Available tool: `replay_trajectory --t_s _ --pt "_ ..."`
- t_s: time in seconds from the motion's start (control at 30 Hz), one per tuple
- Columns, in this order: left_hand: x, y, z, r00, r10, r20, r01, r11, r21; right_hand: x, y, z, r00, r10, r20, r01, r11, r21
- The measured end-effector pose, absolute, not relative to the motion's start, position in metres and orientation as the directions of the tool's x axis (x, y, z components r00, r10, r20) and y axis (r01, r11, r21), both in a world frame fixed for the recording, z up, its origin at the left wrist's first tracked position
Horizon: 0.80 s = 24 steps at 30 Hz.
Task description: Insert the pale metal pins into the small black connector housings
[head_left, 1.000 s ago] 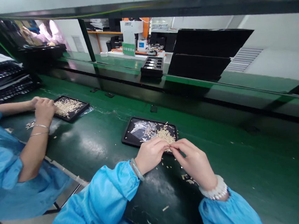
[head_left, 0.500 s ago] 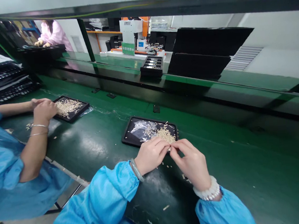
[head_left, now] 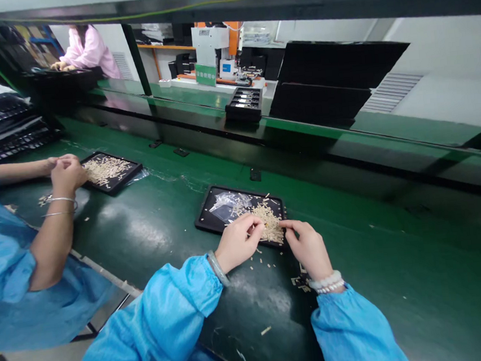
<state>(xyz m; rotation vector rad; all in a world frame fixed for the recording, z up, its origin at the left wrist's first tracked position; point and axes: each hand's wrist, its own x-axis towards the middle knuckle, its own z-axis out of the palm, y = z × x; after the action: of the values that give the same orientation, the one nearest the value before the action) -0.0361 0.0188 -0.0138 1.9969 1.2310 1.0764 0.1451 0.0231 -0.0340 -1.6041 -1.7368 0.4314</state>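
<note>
A shallow black tray (head_left: 207,222) lies on the green bench, with a heap of small pale strip-like pieces (head_left: 269,214) at its right end. In its left part is a crumpled clear plastic bag (head_left: 229,205). My left hand (head_left: 238,242), a bangle at its wrist, is over the tray's front edge with thumb and finger pinched beside the heap; what they hold is too small to make out. My right hand (head_left: 309,247), wearing a beaded bracelet, reaches to the tray's right edge with its fingertips close together at the heap. Any piece between them cannot be made out.
Loose pale bits (head_left: 302,281) lie near my right wrist. To the left, a co-worker's hands (head_left: 67,171) work at a second black tray (head_left: 116,187) of similar pieces. A black box (head_left: 244,105) and dark panels (head_left: 322,99) stand on the ledge behind.
My hands have moved apart from their meeting point before the tray. The left has shifted slightly left, the right to the tray's right edge. More of the heap shows.
</note>
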Motion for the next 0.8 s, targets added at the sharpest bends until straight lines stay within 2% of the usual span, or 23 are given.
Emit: replay_trajectory --t_s 0.23,0.63,0.8 --pt "-0.035 0.019 -0.016 0.338 0.885 0.322 0.474 -0.455 0.754 0.147 0.025 -0.030 -0.039 0.943 0.330 0.660 0.272 -0.700" --pt "-0.035 0.019 -0.016 0.351 0.882 0.315 0.423 -0.449 0.787 0.139 0.018 -0.025 -0.010 0.983 0.184 0.498 0.165 -0.852" --pt "-0.035 0.019 -0.014 0.366 0.876 0.315 0.369 -0.447 0.815 0.134 0.011 -0.013 -0.111 0.992 0.053 0.334 0.087 -0.938"
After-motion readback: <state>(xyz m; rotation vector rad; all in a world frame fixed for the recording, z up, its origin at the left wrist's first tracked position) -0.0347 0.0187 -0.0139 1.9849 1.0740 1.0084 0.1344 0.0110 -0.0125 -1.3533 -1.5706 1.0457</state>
